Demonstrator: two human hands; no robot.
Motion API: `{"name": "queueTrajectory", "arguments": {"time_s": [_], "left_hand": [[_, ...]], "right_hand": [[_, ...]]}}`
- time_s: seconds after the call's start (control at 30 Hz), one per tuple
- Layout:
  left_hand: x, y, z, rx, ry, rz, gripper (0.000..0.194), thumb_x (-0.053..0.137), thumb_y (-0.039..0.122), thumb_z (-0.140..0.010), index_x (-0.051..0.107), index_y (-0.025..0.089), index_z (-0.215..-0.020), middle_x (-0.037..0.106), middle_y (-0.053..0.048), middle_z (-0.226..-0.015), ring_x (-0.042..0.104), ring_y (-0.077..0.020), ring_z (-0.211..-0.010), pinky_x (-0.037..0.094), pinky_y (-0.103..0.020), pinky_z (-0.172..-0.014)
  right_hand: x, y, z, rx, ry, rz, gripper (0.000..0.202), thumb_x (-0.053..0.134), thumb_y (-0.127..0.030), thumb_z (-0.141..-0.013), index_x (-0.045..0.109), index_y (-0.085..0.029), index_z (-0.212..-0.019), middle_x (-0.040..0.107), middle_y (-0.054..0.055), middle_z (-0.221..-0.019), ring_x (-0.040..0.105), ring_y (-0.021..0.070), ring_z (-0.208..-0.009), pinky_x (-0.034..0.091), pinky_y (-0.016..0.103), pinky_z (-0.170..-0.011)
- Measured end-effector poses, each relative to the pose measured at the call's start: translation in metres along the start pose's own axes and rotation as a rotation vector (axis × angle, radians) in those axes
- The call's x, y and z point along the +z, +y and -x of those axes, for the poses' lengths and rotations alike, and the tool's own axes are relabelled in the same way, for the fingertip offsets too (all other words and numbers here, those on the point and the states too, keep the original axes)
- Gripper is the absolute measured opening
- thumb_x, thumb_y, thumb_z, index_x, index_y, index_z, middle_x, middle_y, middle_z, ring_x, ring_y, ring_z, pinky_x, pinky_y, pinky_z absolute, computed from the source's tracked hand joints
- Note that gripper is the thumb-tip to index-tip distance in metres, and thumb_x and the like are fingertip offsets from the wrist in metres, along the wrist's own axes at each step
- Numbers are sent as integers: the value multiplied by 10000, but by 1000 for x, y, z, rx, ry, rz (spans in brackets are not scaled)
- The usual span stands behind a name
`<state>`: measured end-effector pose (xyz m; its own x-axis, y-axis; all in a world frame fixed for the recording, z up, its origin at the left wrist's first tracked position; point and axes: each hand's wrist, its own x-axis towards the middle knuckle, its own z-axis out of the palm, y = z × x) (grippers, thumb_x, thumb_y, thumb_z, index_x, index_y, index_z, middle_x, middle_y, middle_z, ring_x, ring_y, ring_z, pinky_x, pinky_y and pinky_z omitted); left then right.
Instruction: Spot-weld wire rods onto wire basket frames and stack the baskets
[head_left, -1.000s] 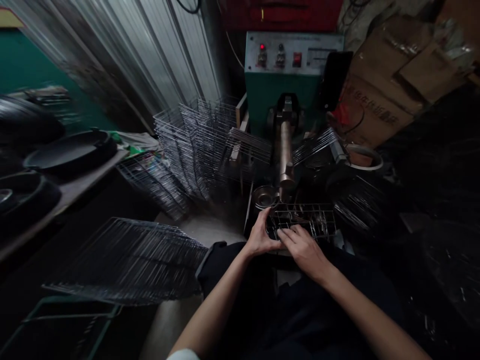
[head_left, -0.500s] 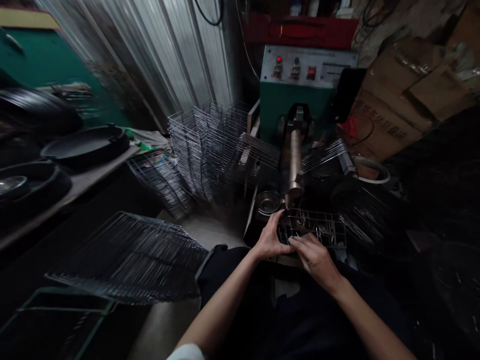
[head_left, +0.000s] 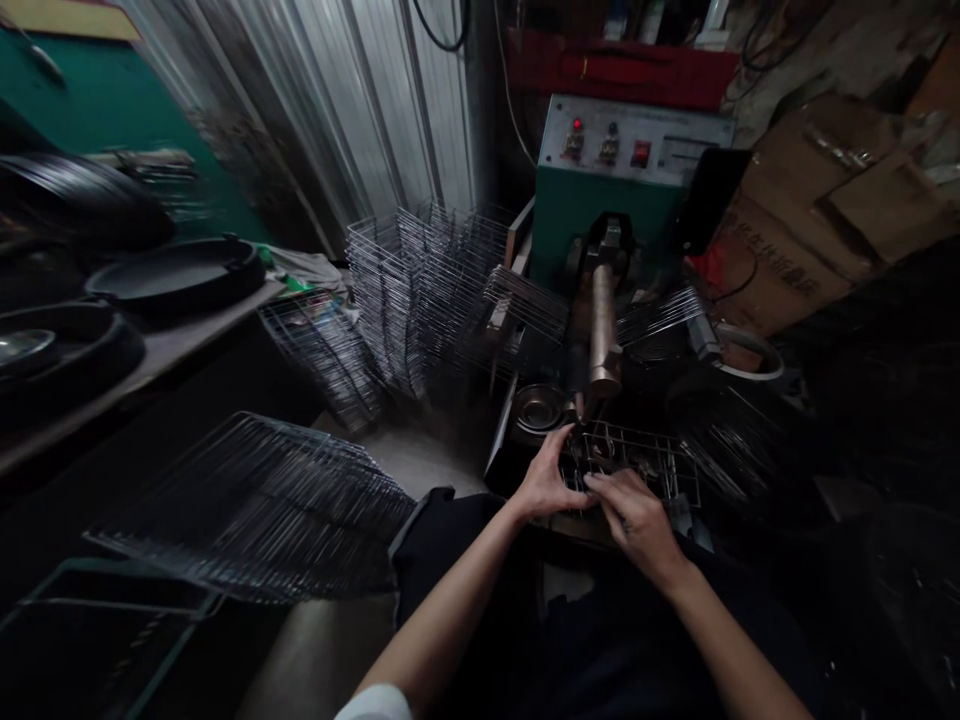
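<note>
A small wire rack (head_left: 660,458) lies under the head of a green machine with a brass-coloured cylinder (head_left: 604,335). My left hand (head_left: 546,482) is at the rack's left end, thumb and forefinger curved apart around its corner, forefinger close to the machine's tip (head_left: 576,408). My right hand (head_left: 634,510) rests at the rack's near edge, fingers pressed together in a pinch. What lies between those fingertips is too small and dark to make out. A round metal dish (head_left: 538,408) sits just left of the tip.
Stacked wire racks (head_left: 420,300) stand against the corrugated wall, and another stack (head_left: 255,510) lies at my left. Dark round pans (head_left: 176,275) sit on a left-hand shelf. The machine's control panel (head_left: 637,140) has a lit red lamp. Cardboard boxes (head_left: 795,230) are at right.
The view has swung slightly, so the machine and racks appear a little further right. Both hands keep almost the same pose at the wire rack.
</note>
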<state>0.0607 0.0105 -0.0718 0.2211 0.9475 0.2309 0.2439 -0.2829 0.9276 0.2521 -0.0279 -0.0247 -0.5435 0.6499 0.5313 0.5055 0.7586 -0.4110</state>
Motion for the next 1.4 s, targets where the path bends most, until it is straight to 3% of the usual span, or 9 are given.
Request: {"name": "queueTrajectory", "arguments": {"time_s": [0.2,0.6,0.7,0.97,1.23,1.4], "left_hand": [[-2,-8,-12,18,36,3,1133,901,410,-535,313,256,-1491,406,-130,-1481,445,-333,-1364,375,-507,-1150],[1,-13,-15,54,90,18,1129,900,350,-510,330,252,-1479,437,-139,-1440,483,-344,-1309,413,-523,-1107],[-5,-13,-23,54,87,-39,1116,891,339,-519,333,246,-1481,448,-129,-1429,483,-334,-1308,417,-503,-1104],[-19,-14,-48,43,83,-75,1091,880,448,-545,351,175,-1460,467,-166,-1406,482,-350,-1312,392,-529,-1122],[-29,0,-49,39,50,-186,1085,864,359,-537,333,214,-1472,456,-145,-1404,509,-328,-1282,456,-473,-1070],[-32,0,-53,-52,55,-263,1101,864,370,-522,334,224,-1476,475,-127,-1393,532,-329,-1262,479,-471,-1043]], "right_hand": [[1,12,-13,-9,4,-5,398,484,-34,-958,620,-231,-1275,687,81,-1142,623,262,-1051,524,469,-932],[1,12,-19,29,27,-49,345,490,-72,-973,645,-228,-1238,703,81,-1080,637,251,-946,538,439,-847],[3,15,-26,46,53,-45,319,483,-88,-984,651,-230,-1214,704,77,-1092,641,252,-987,518,448,-897],[11,23,-54,191,175,-25,126,527,-203,-979,640,-226,-1031,652,82,-998,627,256,-937,531,396,-829],[9,23,-52,216,206,-4,81,586,-275,-984,623,-217,-1027,627,78,-994,613,261,-950,509,399,-840],[13,28,-48,178,242,88,99,590,-295,-991,629,-216,-946,593,76,-946,584,258,-907,500,405,-823]]}}
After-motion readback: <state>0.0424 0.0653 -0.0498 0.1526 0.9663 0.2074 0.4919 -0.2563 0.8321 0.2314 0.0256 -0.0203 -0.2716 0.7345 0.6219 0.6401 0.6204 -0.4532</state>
